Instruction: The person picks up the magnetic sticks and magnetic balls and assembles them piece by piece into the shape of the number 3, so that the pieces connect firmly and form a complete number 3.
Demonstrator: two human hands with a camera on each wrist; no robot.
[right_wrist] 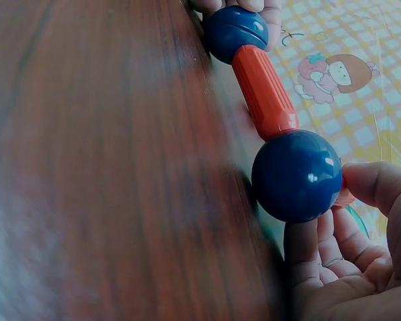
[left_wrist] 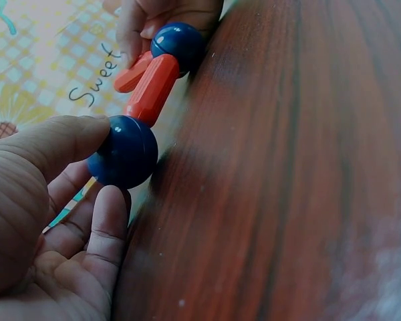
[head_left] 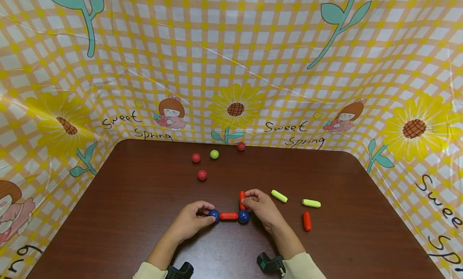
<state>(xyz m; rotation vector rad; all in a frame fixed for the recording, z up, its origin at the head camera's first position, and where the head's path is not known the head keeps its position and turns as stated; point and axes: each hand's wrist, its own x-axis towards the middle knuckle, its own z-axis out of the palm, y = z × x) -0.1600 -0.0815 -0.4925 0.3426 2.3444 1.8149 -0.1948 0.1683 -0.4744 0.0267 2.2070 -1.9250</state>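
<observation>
A red toy rod (head_left: 229,216) lies between two blue balls, one at each end. My left hand (head_left: 191,220) pinches the left blue ball (left_wrist: 125,152) between thumb and fingers. My right hand (head_left: 261,206) pinches a second red rod (head_left: 242,198), which meets the right blue ball (right_wrist: 297,176) and points away toward the back of the table. The two rods form a corner at that ball. In the right wrist view, the ball mostly hides the second rod.
Right of my right hand lie two yellow-green rods (head_left: 279,196) and a loose red rod (head_left: 307,221). Farther back sit a green ball (head_left: 214,154) and several red balls (head_left: 202,175). A checked cloth (head_left: 231,62) rises behind and beside the brown table (head_left: 144,178).
</observation>
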